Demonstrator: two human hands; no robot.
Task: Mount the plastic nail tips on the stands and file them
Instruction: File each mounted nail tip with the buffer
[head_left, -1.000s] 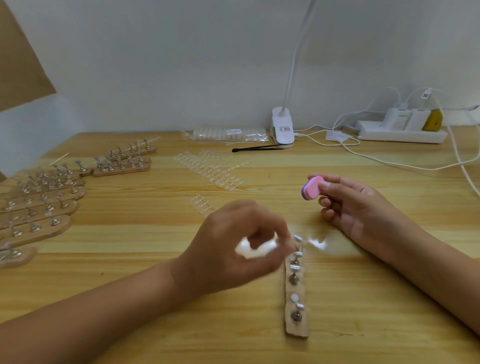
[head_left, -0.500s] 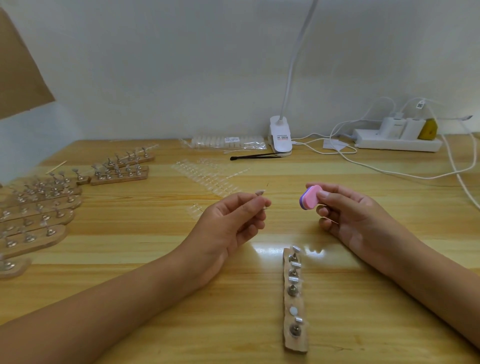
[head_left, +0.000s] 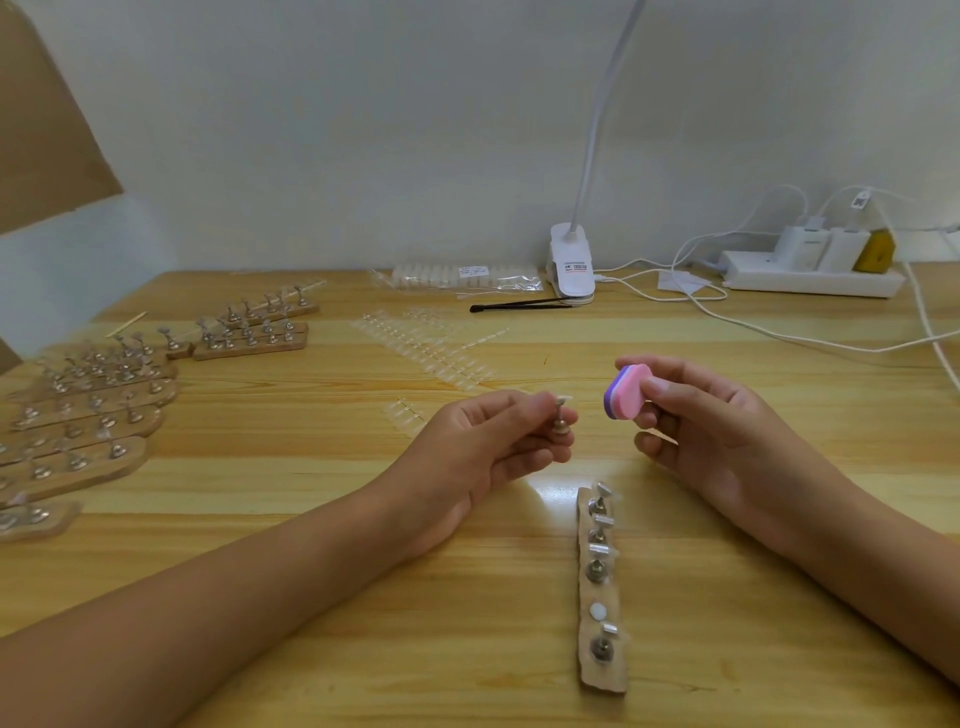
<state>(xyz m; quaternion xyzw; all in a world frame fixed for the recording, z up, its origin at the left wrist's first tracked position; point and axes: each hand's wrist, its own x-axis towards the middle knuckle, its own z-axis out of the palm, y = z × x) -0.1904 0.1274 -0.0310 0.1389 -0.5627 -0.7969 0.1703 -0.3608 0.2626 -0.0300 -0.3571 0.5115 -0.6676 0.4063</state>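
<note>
Nearest the viewer, a wooden strip (head_left: 588, 670) lies lengthwise on the table (head_left: 311, 530). Several metal stands are left on it and one white disc (head_left: 598, 611) is bared, the seat from which a stand has been lifted within the last second. Beyond it, that stand (head_left: 559, 423) is now held upright in the left hand (head_left: 488, 447), pinched between thumb and fingertips with a clear nail tip (head_left: 563, 400) seated on top. The palm is turned inward.

The right hand (head_left: 711, 431) is raised just beside it, and a pink-and-purple buffer block (head_left: 626, 391) is pinched between thumb and forefinger, apart from the tip. Mounting is judged done for this piece and filing the next step.

Farther back, rows of loose clear tips (head_left: 421, 348) and other loaded strips (head_left: 88, 415) are seen.
</note>
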